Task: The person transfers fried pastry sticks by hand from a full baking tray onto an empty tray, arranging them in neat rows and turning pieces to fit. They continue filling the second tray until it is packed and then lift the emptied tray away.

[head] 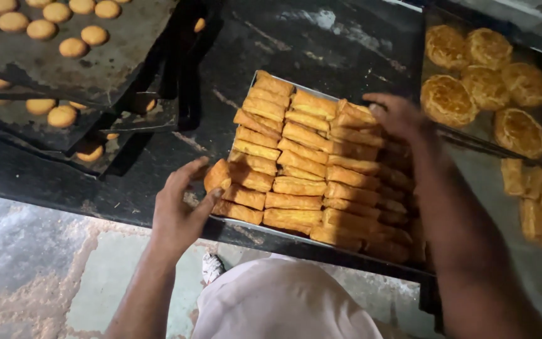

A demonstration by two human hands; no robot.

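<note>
Left hand [180, 207]: clamped on one golden pastry [218, 175] at tray [265, 231] near-left corner.
Right hand [396, 116]: fingers spread, resting on far-right pastries [356, 116] in tray.

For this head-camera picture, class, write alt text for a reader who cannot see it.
A person's left hand holds a golden pastry at the corner of a metal tray packed with rectangular pastries, while the right hand rests on the far rows. Dark trays of small round biscuits and large round pastries sit nearby.
</note>
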